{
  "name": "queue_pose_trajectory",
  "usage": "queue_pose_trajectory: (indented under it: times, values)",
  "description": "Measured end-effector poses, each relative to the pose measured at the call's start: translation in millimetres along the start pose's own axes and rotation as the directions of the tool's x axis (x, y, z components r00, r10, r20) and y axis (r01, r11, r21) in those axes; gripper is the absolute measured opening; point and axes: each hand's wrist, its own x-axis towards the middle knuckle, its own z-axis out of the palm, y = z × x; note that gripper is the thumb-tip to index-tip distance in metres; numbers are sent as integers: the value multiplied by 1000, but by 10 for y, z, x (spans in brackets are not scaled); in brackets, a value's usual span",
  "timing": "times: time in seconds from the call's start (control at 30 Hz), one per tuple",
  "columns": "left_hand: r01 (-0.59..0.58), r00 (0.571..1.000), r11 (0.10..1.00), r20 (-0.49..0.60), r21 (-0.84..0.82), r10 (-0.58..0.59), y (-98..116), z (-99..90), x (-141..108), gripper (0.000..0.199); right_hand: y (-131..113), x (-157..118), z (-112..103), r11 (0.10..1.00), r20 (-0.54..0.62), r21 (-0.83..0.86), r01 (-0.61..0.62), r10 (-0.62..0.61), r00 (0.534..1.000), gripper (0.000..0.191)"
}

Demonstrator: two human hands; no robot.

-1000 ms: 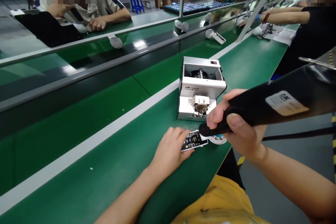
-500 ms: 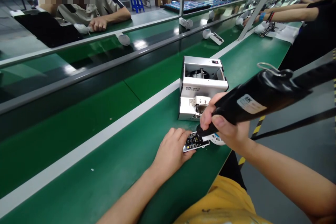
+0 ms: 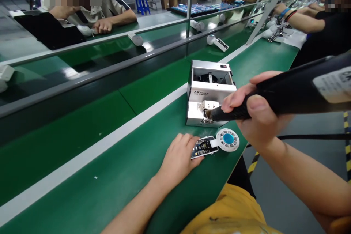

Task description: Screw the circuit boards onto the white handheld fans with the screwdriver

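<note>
My right hand (image 3: 260, 113) is closed round a black electric screwdriver (image 3: 296, 91). Its tip reaches the front outlet of a silver screw feeder (image 3: 212, 93); whether a screw sits on the bit is too small to tell. With fingers wrapped over its left end, my left hand (image 3: 181, 153) holds a white device with an exposed black circuit board (image 3: 203, 148) down on the green bench. Joined to the right end of that device is a round white vented head (image 3: 228, 139) with a blue centre.
Beyond the white strip runs a green conveyor (image 3: 153, 84) carrying several white units, one (image 3: 219, 44) behind the feeder. Across it sits a co-worker (image 3: 102, 25) beside a black tray (image 3: 49, 29). A metal post (image 3: 271, 7) rises at the right, where another co-worker's arms (image 3: 304, 20) show.
The screwdriver has moved from the circuit board up to the screw feeder's outlet, uncovering the round head. My left hand stays on the device. White units on the conveyor have shifted.
</note>
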Motion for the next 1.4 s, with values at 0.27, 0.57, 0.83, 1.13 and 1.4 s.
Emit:
queue_pose_trajectory:
  times: [0.27, 0.57, 0.83, 1.13, 1.4]
  values:
    - [-1, 1000, 1000, -2, -7, 1, 12, -15, -2, 49, -183, -206, -100, 984, 110, 45, -171, 165, 980, 26]
    - [17, 1000, 1000, 8, 10, -17, 39, -30, 12, 47, -142, -649, -341, 965, 206, 9, -262, 255, 945, 24]
    - [10, 999, 999, 47, 42, -12, 70, -58, 15, 48, -45, -700, -321, 970, 278, 31, -240, 222, 935, 28]
    - [48, 989, 997, 145, -54, -40, -17, -344, -69, 73, -166, -366, -244, 986, 188, 7, -165, 161, 969, 28]
    - [34, 999, 989, 46, -144, -28, -127, -230, -42, 41, 19, 78, 55, 998, -80, 40, 52, -49, 996, 17]
